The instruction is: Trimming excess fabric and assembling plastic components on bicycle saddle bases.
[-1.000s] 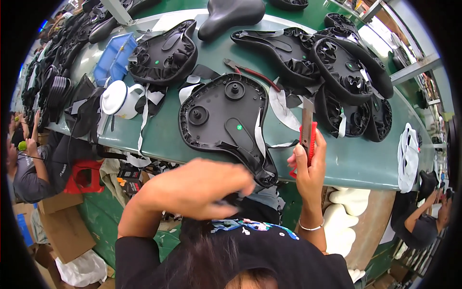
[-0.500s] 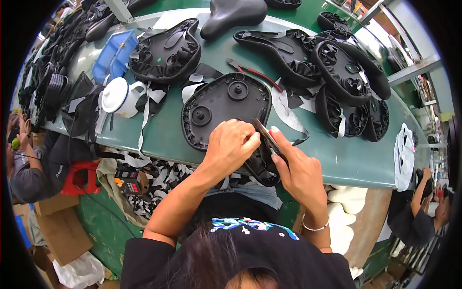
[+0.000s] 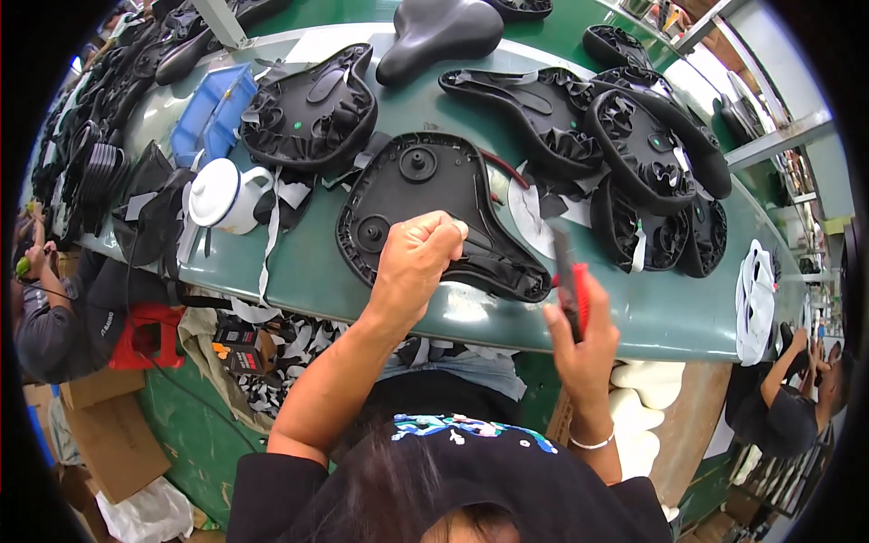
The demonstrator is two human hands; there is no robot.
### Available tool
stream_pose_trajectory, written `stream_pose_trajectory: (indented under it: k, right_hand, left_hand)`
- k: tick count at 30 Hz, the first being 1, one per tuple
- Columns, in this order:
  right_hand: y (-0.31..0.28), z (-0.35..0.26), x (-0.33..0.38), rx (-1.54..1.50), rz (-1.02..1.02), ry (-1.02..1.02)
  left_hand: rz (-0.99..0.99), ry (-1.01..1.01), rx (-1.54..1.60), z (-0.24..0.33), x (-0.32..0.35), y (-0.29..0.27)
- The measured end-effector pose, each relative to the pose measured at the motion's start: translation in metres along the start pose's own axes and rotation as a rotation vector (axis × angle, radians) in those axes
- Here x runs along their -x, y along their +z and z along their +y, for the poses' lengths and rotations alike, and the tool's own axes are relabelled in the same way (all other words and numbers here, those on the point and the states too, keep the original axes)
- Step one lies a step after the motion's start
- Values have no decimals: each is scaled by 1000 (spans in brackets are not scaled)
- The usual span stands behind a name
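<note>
An upturned black bicycle saddle [image 3: 425, 195] lies on the green table before me, its hollow underside up and its nose pointing right and nearer to me. My left hand [image 3: 418, 258] is closed at its near edge, fingers curled out of sight and thumb over the inside. Off the nose, to the right, my right hand [image 3: 584, 344] grips a red and black knife [image 3: 572, 294], its grey blade pointing away from me and smeared by motion. Beyond the saddle, red-handled pincers [image 3: 504, 167] are partly hidden by it.
More upturned saddles [image 3: 647, 145] are piled at the right, another [image 3: 312, 109] at the left. A white lidded mug [image 3: 226, 195] stands near a blue bin [image 3: 213, 113]. White gloves [image 3: 754, 303] lie by the table's right edge. Scraps fill a sack [image 3: 299, 353] below.
The saddle has turned so its nose swings out to the right. My right hand has drawn the knife away from it, rightward and nearer. My left hand stays closed at the saddle.
</note>
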State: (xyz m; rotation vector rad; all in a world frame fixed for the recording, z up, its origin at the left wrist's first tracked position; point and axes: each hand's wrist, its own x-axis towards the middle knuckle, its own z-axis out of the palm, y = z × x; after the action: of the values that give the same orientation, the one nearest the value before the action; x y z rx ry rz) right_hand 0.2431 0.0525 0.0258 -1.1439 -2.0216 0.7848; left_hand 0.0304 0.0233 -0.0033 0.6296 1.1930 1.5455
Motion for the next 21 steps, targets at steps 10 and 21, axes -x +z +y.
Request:
stream_pose_trajectory:
  k: [10, 21]
  right_hand:
    - [-1, 32, -14, -169, 21, 306]
    - [-32, 6, -136, -350, 311, 9]
  left_hand:
    - [443, 693, -426, 67, -15, -16]
    - [3, -87, 213, 106, -85, -59]
